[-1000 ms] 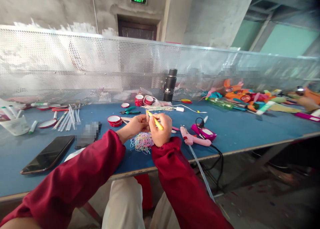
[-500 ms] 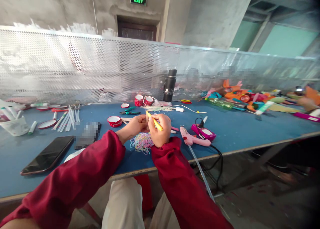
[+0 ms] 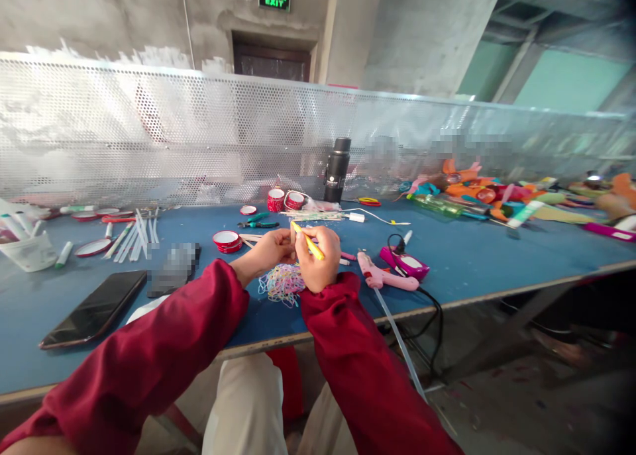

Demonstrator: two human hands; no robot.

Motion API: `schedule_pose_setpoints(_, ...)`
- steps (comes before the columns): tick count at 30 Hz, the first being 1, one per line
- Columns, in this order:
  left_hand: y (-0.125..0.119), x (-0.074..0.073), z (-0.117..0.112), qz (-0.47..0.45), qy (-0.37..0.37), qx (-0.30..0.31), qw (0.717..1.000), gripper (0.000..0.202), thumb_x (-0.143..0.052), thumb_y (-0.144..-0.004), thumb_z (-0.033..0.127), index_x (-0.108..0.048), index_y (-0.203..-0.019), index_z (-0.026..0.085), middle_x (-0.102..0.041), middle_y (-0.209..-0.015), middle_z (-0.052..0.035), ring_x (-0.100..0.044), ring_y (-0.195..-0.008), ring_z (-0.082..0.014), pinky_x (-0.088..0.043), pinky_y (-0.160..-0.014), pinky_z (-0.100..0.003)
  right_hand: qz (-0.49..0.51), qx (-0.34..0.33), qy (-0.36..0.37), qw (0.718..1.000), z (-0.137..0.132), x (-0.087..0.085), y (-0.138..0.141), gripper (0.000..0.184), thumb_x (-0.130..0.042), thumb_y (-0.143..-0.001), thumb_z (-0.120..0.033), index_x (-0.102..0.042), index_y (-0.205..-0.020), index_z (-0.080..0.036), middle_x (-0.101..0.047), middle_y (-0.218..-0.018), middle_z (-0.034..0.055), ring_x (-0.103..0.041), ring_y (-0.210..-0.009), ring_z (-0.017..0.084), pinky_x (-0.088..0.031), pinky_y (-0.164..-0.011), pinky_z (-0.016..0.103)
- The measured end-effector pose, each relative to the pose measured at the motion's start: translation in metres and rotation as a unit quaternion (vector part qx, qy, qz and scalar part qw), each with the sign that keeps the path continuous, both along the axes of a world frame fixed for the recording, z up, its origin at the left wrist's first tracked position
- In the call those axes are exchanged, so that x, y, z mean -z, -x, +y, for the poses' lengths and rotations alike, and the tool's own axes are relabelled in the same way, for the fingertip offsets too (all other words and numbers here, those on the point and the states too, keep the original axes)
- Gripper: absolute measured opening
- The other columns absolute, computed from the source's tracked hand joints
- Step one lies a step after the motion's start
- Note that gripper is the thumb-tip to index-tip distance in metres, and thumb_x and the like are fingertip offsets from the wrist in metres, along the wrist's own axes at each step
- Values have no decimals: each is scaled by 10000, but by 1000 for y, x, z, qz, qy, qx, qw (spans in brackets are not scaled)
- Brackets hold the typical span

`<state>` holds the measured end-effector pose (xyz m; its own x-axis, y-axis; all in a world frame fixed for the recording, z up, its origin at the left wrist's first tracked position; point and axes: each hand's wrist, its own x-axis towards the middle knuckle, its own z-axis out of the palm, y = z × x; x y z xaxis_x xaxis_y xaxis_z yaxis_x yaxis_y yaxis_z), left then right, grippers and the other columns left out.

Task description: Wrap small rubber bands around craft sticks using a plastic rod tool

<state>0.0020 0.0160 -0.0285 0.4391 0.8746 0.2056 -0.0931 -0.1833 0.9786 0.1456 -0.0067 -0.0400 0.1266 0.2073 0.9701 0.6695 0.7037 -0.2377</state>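
My right hand [image 3: 320,259] is closed around a thin yellow stick [image 3: 307,239] that slants up to the left. My left hand [image 3: 271,248] meets it from the left, its fingers pinched at the stick's upper end on something too small to make out. Both hands hover just above a loose pile of thin pastel rubber bands [image 3: 281,284] lying on the blue table [image 3: 472,256]. Red sleeves cover both forearms.
A pink glue gun [image 3: 382,275] with a black cord lies right of my hands, a purple device [image 3: 407,263] beyond it. Red tape rolls [image 3: 227,239], green pliers [image 3: 258,222] and a black flask [image 3: 338,169] stand behind. A phone [image 3: 94,306] lies left. Colourful toys [image 3: 477,193] crowd the far right.
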Motion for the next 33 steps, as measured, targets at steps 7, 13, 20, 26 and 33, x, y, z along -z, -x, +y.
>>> schedule_pose_setpoints(7, 0, 1, 1, -4, 2, 7, 1000, 342, -889, -714, 324, -595, -797, 170, -593, -676, 30, -607, -674, -129, -500, -691, -272, 3, -1, -16, 1000, -1, 0, 0, 84, -651, -963, -232, -623, -885, -241, -732, -808, 22, -677, -796, 211, -497, -816, 379)
schedule_pose_setpoints(13, -1, -2, -2, -8, 10, 5, 1000, 398, -941, -680, 361, -622, -807, 160, -621, -695, 25, -600, -642, -111, -519, -674, -260, 8, 5, -4, 1000, 1, 0, -1, 96, -633, -974, -252, -619, -880, -245, -732, -807, 29, -682, -804, 216, -501, -810, 383)
schedule_pose_setpoints(20, -1, -3, -3, -5, 5, 1, 1000, 384, -939, -685, 358, -652, -839, 155, -633, -711, 18, -602, -649, -111, -524, -684, -259, 11, 5, -11, 1000, 2, 1, -2, 91, -630, -978, -262, -622, -889, -244, -727, -808, 34, -677, -798, 220, -508, -800, 385)
schedule_pose_setpoints(26, 0, -2, -1, -6, 6, 2, 1000, 344, -915, -717, 332, -644, -836, 157, -633, -698, 20, -621, -656, -116, -544, -704, -269, 5, 4, -4, 1000, 0, 1, -2, 91, -631, -974, -254, -615, -885, -244, -728, -810, 33, -677, -805, 220, -504, -806, 385)
schedule_pose_setpoints(33, -1, -3, -3, -10, 6, 2, 1000, 348, -912, -692, 309, -630, -833, 161, -628, -699, 24, -592, -631, -103, -523, -673, -249, 7, 5, -5, 1000, 0, 1, -1, 95, -629, -971, -254, -610, -879, -246, -721, -801, 27, -672, -800, 217, -501, -805, 382)
